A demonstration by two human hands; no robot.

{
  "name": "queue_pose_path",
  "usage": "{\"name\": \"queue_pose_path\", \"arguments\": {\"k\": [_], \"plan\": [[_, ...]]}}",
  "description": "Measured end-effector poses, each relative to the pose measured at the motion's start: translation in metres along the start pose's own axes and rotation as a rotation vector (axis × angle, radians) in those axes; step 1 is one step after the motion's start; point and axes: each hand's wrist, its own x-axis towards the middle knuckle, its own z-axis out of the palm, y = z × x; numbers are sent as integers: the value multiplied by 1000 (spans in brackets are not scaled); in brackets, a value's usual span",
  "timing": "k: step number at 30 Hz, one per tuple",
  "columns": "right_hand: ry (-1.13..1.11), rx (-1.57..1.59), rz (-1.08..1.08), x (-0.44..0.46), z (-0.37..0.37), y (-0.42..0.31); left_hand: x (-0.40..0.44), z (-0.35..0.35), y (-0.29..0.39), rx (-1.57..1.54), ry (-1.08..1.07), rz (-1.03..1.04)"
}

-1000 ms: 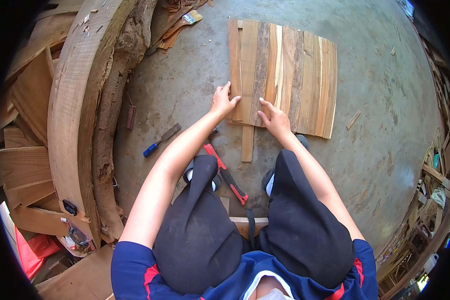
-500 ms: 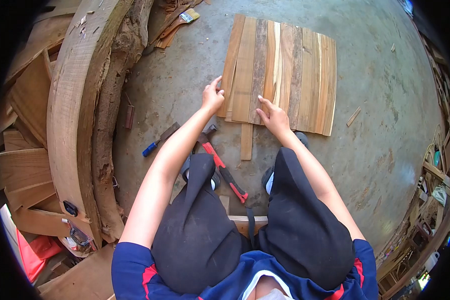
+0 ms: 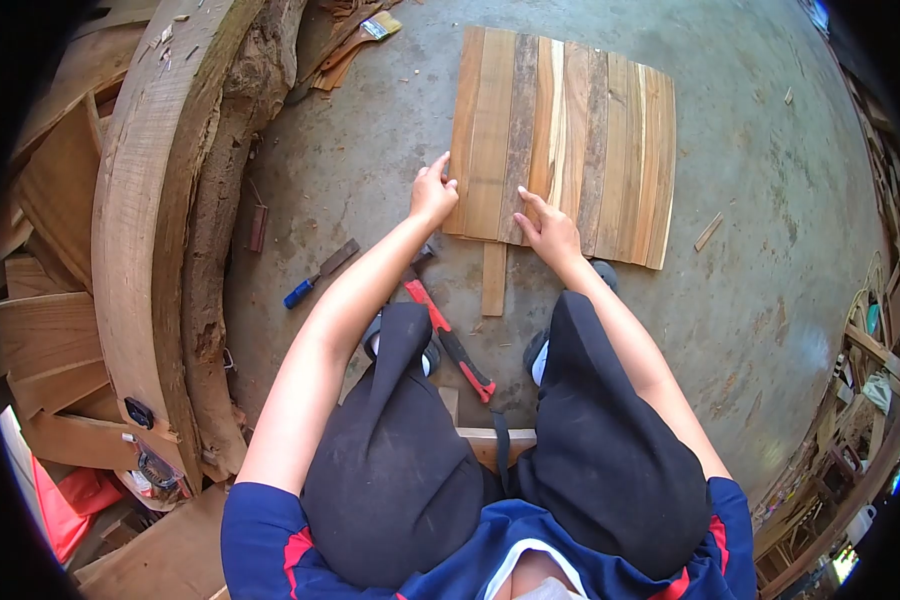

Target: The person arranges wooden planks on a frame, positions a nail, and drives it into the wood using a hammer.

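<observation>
A panel of wooden slats (image 3: 580, 150), light and dark brown side by side, lies on the concrete floor in front of me. My left hand (image 3: 435, 195) is at its left edge, index finger stretched along the outermost slat (image 3: 465, 120) and thumb apart. On the panel's near part rests my right hand (image 3: 552, 228), with index finger and thumb spread; its other fingers are partly hidden. Neither hand grips anything. A narrow wooden strip (image 3: 493, 280) sticks out from under the near edge.
A hammer with a red and black handle (image 3: 450, 340) lies between my feet. Left of it is a blue-handled chisel (image 3: 320, 275). A thick timber beam (image 3: 135, 200) runs along the left, with a paintbrush (image 3: 378, 27) beyond. Scrap wood (image 3: 865, 345) lines the right side.
My left hand has moved slightly right, pushing the outermost slat. The slanting gap beside that slat has closed. My right hand has stayed almost in place.
</observation>
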Motion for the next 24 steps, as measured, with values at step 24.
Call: {"name": "queue_pose_path", "arguments": {"k": [24], "plan": [[-13, -5, 12, 0, -2, -3, -18, -10, 24, 184, -172, 187]]}}
